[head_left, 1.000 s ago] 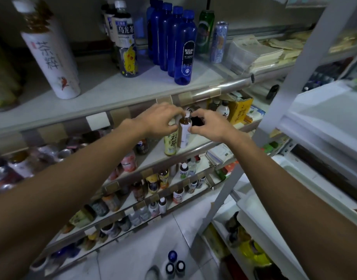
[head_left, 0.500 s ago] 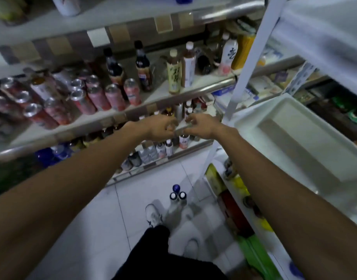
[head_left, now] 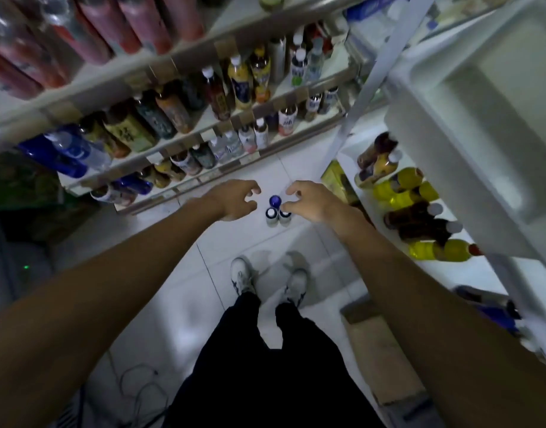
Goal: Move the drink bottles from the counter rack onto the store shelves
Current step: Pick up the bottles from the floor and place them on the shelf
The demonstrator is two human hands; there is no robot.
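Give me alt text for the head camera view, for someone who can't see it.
The left hand and right hand reach down toward three bottles standing on the floor ahead of the person's shoes. Shelves packed with drinks rise on the left; a white rack on the right holds yellow and brown bottles.

Bottles point(head_left: 272, 213) on floor point(head_left: 173, 304), shelves point(head_left: 185, 135) behind, rack point(head_left: 487, 270) right

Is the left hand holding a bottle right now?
No, the left hand is empty, fingers loosely spread beside the floor bottles.
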